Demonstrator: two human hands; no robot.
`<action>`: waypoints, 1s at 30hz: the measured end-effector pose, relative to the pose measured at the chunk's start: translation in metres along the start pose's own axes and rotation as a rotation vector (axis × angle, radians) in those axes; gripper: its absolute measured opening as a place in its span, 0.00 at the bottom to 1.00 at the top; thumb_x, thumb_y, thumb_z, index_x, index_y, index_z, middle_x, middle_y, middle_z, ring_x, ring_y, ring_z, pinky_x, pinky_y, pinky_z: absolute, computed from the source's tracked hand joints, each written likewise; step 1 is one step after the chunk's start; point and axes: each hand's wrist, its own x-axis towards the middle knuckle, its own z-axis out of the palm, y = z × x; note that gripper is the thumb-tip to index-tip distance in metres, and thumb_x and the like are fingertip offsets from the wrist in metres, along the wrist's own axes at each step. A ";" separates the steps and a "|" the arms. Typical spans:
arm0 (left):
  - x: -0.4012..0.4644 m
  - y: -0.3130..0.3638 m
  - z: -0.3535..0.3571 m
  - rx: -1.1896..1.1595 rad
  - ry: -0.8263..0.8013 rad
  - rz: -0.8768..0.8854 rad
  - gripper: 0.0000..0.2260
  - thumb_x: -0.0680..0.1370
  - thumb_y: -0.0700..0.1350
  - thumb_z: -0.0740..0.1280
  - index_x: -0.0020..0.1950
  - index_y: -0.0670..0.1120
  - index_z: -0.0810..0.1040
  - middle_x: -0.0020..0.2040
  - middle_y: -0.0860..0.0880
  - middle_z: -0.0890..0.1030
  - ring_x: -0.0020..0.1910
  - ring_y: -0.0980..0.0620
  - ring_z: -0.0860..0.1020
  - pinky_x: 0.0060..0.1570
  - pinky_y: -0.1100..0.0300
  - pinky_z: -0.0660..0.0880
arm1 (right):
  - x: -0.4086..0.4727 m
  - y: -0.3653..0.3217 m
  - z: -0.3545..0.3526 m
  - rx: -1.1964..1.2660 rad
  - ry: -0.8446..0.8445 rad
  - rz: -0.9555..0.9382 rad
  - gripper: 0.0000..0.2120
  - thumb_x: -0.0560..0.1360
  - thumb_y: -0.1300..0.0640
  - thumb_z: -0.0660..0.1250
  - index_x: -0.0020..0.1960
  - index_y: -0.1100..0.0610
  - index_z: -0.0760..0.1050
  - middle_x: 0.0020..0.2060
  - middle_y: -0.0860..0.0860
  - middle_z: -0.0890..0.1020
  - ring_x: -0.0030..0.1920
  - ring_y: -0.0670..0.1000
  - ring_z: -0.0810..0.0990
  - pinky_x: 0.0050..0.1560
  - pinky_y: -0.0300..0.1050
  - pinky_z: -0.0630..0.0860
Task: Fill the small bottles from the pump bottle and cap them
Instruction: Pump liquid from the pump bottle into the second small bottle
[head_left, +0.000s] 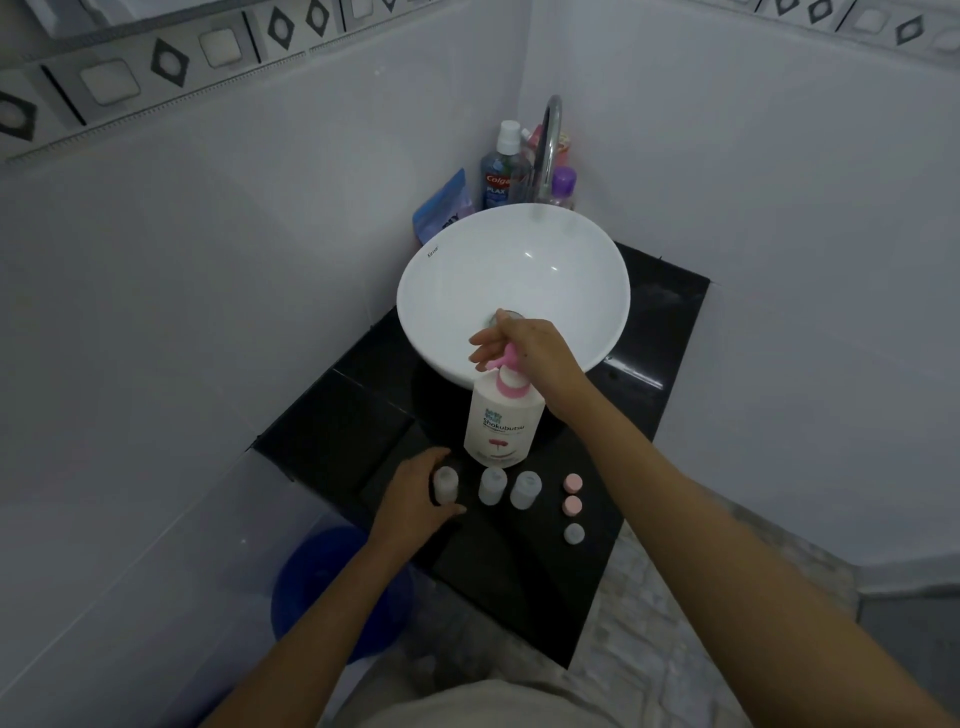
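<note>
A person's right hand (524, 345) reaches from the near right corner of the black worktop (322, 431) across to the pump bottle (501, 423), its fingers (485, 353) draped over and curled about the pink pump head (506, 364), wrist raised above the white basin (514, 280). The left hand (415, 493) comes in low from the near edge, fingers wrapped round the leftmost small bottle (445, 484), thumb at its near side. Two more small bottles (492, 486) stand uncapped in a row just to its right, in front of the pump bottle. Three loose caps (573, 504), two pink and one pale, lie in a line toward the worktop's right edge.
</note>
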 end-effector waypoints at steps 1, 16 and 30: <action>-0.001 0.002 0.000 0.073 0.067 0.068 0.32 0.65 0.48 0.78 0.67 0.48 0.72 0.62 0.51 0.76 0.64 0.51 0.70 0.65 0.54 0.67 | 0.000 0.000 0.000 -0.001 0.000 0.002 0.21 0.81 0.54 0.54 0.49 0.67 0.80 0.37 0.58 0.82 0.37 0.53 0.81 0.57 0.49 0.74; 0.008 0.037 0.026 0.625 0.130 0.306 0.17 0.70 0.55 0.70 0.55 0.49 0.79 0.54 0.50 0.79 0.59 0.48 0.73 0.72 0.46 0.50 | 0.002 -0.001 0.000 -0.003 0.005 0.038 0.21 0.81 0.54 0.54 0.50 0.69 0.80 0.36 0.58 0.82 0.36 0.53 0.81 0.57 0.48 0.75; -0.004 0.096 -0.053 -0.296 0.199 0.240 0.13 0.74 0.46 0.70 0.59 0.50 0.77 0.52 0.52 0.78 0.51 0.59 0.77 0.46 0.69 0.74 | 0.001 0.002 0.000 -0.156 0.037 -0.066 0.22 0.81 0.52 0.56 0.45 0.68 0.81 0.38 0.61 0.83 0.35 0.52 0.81 0.56 0.50 0.76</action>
